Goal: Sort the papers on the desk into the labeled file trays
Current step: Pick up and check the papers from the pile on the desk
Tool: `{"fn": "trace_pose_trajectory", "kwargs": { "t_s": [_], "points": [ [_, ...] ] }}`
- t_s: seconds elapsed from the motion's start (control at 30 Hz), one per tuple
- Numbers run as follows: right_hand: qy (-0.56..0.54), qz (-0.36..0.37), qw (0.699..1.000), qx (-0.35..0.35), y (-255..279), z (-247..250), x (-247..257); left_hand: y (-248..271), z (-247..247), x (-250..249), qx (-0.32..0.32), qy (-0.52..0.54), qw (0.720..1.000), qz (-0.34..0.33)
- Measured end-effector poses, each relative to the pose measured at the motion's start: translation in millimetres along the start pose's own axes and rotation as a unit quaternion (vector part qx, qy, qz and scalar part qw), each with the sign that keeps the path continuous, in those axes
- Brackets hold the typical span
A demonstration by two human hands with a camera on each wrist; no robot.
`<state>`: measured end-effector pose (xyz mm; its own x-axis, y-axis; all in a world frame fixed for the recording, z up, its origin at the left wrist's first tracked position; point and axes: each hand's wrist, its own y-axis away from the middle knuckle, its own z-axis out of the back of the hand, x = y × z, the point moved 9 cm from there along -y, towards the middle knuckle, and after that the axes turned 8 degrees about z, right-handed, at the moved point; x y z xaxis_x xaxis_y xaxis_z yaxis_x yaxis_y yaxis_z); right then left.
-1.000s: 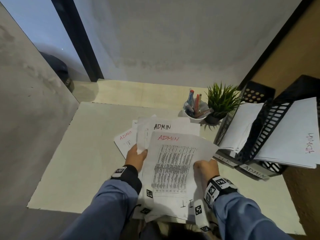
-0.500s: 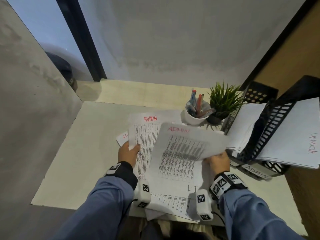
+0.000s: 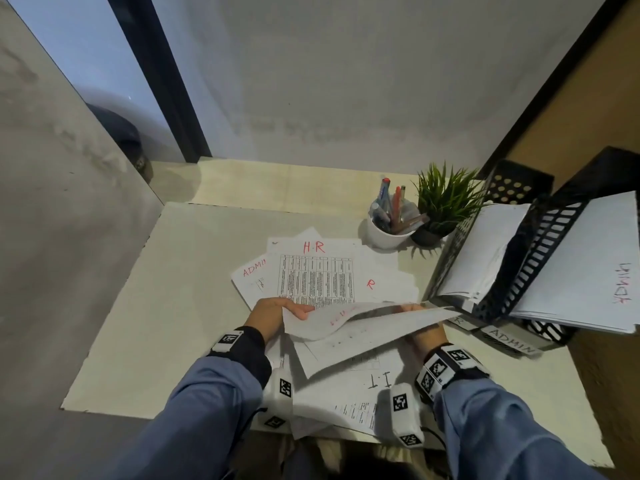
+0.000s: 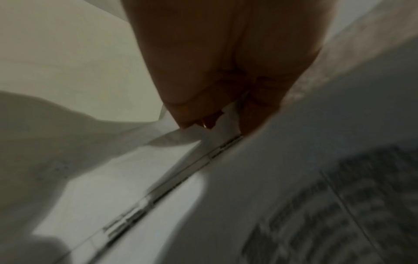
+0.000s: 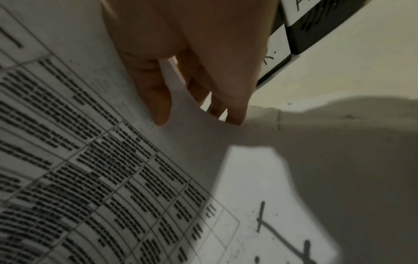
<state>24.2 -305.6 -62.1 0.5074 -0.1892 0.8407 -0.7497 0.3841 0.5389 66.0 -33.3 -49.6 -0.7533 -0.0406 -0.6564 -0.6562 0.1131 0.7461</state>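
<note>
Both hands are up off the table [image 3: 145,317] now, left hand [image 3: 273,315] and right hand [image 3: 420,323] each pinching an edge of the lifted sheets [image 3: 363,327], 2 at least, clenched tight, seemingly bound for the ADMIN tray [image 3: 512,342] just beside.

Both arms wear blue-grey long sleeves [image 3: 214,407] over dark inner cuffs [image 3: 251,344]. A white band with black-and-white square code markers [image 3: 441,367] wraps each wrist. Below the bands hang white blocks [image 3: 403,415] bearing the same markers, and a thin dark cable [image 3: 434,436] trails from the right block.
</note>
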Motion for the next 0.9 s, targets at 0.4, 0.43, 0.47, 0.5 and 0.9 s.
{"fn": "trace_pose_trajectory", "kwargs": {
  "t_s": [0.4, 0.43, 0.47, 0.5, 0.9],
  "points": [
    [-0.064, 0.137, 0.988, 0.016, 29, -15, 96, 54, -41, -67, -0.025, -0.049, 0.977, -0.206],
    [-0.050, 0.175, 0.983, 0.012, 34, -13, 110, 61, -38, -79, -0.060, -0.050, 0.968, -0.239],
    [-0.037, 0.213, 0.976, 0.005, 39, -10, 124, 69, -35, -87, -0.085, -0.046, 0.960, -0.263],
    [-0.029, 0.246, 0.969, -0.001, 45, -7, 136, 73, -32, -91, -0.104, -0.040, 0.955, -0.274],
    [0.084, 0.148, 0.985, 0.043, 44, -5, 84, 58, -48, -37, -0.053, -0.170, 0.970, -0.169]
  ]
}}
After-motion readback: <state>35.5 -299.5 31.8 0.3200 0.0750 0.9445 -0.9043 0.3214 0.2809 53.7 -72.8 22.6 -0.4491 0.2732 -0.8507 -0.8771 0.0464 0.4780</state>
